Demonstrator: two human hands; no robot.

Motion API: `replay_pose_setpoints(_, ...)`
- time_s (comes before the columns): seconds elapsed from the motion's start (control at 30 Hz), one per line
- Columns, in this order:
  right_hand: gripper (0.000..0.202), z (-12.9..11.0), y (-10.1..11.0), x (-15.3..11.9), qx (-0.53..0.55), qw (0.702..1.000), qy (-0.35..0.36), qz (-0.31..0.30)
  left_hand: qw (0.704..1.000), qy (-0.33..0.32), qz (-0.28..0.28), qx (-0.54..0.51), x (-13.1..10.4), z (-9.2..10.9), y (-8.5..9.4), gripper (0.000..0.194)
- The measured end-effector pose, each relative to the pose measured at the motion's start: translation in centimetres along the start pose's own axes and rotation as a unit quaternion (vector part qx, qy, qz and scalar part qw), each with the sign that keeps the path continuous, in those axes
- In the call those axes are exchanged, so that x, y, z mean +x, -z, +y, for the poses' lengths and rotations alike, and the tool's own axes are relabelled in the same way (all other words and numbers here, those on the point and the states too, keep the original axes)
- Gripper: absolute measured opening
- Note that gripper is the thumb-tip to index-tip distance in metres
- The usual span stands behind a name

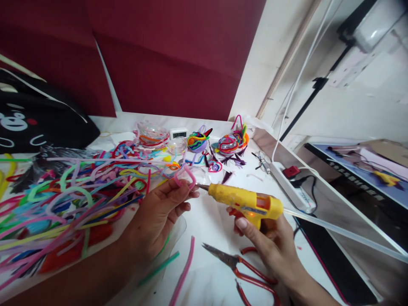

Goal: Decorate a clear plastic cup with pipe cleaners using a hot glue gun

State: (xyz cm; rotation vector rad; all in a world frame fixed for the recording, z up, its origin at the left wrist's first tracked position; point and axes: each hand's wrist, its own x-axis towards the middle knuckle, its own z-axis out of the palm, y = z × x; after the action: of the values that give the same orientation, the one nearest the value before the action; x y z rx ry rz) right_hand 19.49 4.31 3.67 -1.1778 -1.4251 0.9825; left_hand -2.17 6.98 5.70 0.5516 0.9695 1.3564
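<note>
Between its thumb and fingers, my left hand [162,212] pinches a bent pink fuzzy stem [188,173] near the middle of the view. My right hand [270,238] is wrapped round the handle of a yellow glue gun [237,196]. The metal nozzle points left, right beside the pink stem; whether they touch is hard to tell. A clear glue stick [334,231] extends from the gun's back end. Below the hands lie red-handled scissors [236,263] with slightly parted blades, a loose pink stem [183,272] and a green piece [162,265].
A heap of colourful fuzzy stems [73,204] covers the left side. Wrapped clear balls [198,141] stand at the back beside a small white clock [179,133]. A power strip [291,187] with plugs and a dark flat object [338,259] lie at right.
</note>
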Motion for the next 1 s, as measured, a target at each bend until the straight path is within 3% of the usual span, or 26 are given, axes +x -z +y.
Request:
replay_pose_setpoints(0.17, 0.031, 0.5, 0.3, 0.2, -0.016, 0.999, 0.026, -0.028, 1.0, 0.003, -0.001, -0.006, -0.2, 0.0, -0.1, 0.028)
replay_pose_setpoints(0.77, 0.035, 1.7, 0.0, -0.5, -0.056, 0.994, 0.093, -0.015, 0.999, 0.021, 0.019, -0.022, -0.3, -0.3, -0.5, 0.026)
replay_pose_setpoints(1.0, 0.031, 1.2, -0.2, -0.5, -0.098, 0.983, 0.156, -0.026, 1.0, 0.016, 0.015, -0.019, -0.3, -0.5, -0.2, 0.024)
